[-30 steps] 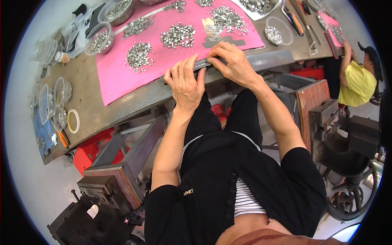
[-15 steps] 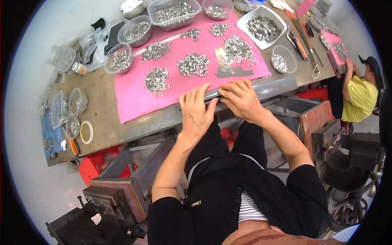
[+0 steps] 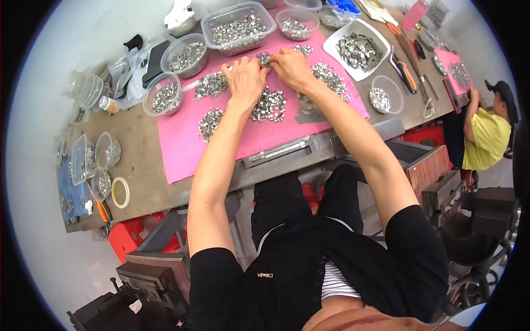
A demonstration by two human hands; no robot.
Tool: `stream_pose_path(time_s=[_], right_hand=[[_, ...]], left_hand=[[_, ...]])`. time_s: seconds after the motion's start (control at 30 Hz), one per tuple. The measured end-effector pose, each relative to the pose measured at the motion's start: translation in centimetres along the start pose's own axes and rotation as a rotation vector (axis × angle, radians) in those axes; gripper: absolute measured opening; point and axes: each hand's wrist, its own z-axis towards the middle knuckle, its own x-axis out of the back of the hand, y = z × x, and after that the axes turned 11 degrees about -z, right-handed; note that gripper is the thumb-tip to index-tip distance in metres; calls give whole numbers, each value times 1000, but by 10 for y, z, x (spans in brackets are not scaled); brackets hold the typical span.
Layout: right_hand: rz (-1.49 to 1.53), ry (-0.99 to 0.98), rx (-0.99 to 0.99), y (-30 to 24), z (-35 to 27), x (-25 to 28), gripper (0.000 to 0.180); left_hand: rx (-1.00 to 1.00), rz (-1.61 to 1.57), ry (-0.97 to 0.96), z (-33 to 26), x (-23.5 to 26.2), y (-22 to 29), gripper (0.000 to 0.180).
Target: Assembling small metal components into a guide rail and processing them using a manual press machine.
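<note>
**Both hands at the far heap of metal bits**

The person sits at the table (image 3: 138, 182) with both arms stretched forward over a pink mat (image 3: 182, 138) strewn with small shiny metal parts. The left hand (image 3: 244, 77) and the right hand (image 3: 291, 67) meet near the far edge of the mat, just beside each other, fingers curled down onto a small heap of metal parts (image 3: 265, 57). Each grip looks pinched shut, fingertips bunched on the pieces, though from here I cannot tell just how many bits either hand has hold of.

More heaps lie close by on the mat: one pile (image 3: 270, 105) sits just below the left wrist, another (image 3: 211, 84) to the left of that hand, and a third (image 3: 331, 74) beside the right forearm. Beyond the hands stands a clear rectangular tub (image 3: 238, 27) full of the same parts, with round clear bowls (image 3: 185, 55) to its left and a white tray (image 3: 359, 49) to the right.

A grey metal bar (image 3: 276, 151) lies at the near edge of the mat, well apart from both hands. A roll of tape (image 3: 120, 192) rests on the bare table at the left. Off to the right, another person in a yellow shirt (image 3: 486, 138) works at the table's far end.
</note>
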Motion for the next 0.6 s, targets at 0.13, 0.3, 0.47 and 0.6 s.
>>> stream_pose_path(time_s=[0.13,0.3,0.47,0.6], right_hand=[[-27,130,86,1,-4,-8,14],[36,31,26,7,-4,0,14],[267,-32,-52,6,-14,16,13],[349,-174,133,-24,-50,73,12]], left_hand=[[-49,-2,41,-2,-6,-2,12],[12,-92,7,1,-5,-4,13],[214,-312,-101,6,9,-4,23],[179,-357,-204,-27,73,23,20]])
